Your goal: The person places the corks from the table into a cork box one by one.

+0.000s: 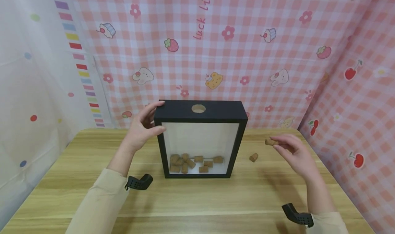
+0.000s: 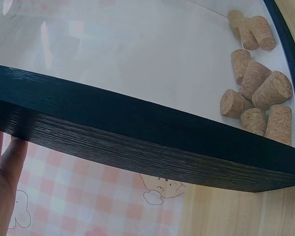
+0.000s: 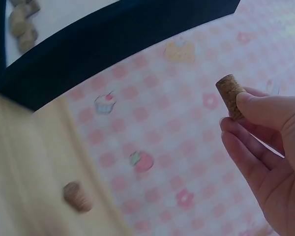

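A black-framed shadow box (image 1: 201, 114) with a clear front stands upright on the table, a round hole (image 1: 198, 108) in its top. Several corks (image 2: 273, 90) lie at the bottom inside, most of them toward its left. My left hand (image 1: 142, 127) holds the box by its upper left corner, thumb at the front frame and fingers at the side and top. To the right of the box, my right hand (image 1: 294, 155) pinches one tapered cork (image 3: 230, 96) between thumb and fingers, above the table. Another loose cork (image 1: 253, 157) lies on the table between box and right hand.
The wooden table (image 1: 197, 206) reaches back to a pink checked cloth (image 1: 197, 66) hung behind the box. A similar cloth (image 1: 364, 124) hangs along the right side, and a pale dotted one (image 1: 34, 72) on the left. Black camera mounts (image 1: 139, 182) sit at both wrists.
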Available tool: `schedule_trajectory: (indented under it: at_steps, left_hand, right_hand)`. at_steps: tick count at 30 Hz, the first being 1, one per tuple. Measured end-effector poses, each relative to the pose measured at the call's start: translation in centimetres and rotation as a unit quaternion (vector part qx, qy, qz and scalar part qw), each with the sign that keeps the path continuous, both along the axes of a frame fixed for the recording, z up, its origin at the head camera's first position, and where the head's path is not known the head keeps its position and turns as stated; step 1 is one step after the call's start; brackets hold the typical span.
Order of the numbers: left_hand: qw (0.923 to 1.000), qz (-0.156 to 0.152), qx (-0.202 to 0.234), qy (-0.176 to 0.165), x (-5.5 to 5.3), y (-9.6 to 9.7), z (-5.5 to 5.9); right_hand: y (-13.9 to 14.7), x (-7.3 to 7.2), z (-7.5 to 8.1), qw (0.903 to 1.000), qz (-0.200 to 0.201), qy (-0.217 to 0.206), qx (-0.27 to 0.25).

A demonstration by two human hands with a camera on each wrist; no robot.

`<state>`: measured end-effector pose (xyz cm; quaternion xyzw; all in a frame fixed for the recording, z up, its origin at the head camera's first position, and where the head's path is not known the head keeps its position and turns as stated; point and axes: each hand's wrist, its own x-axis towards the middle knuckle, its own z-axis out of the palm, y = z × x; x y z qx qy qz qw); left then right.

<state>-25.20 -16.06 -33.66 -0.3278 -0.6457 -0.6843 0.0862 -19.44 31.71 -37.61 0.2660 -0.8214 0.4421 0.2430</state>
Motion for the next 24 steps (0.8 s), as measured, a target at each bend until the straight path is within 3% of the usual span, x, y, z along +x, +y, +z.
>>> schedule_trajectory:
  at_steps: [8, 16, 24]
  left_hand:
    - [0.9999, -0.01, 0.005, 0.005, -0.1, 0.0, -0.1]
    - [1.0, -0.006, 0.003, 0.003, -0.1, 0.0, -0.1]
    - [1.0, -0.007, 0.002, 0.004, -0.1, 0.0, -0.1]
  right_hand:
    - [-1.6, -0.8, 4.9, 0.996, 0.011, 0.087, 0.013]
    - [-4.0, -1.6, 9.3, 0.9931, 0.045, 0.108, -0.001]
    - [-7.5, -1.9, 12.4, 0.9869, 0.102, 0.124, 0.02]
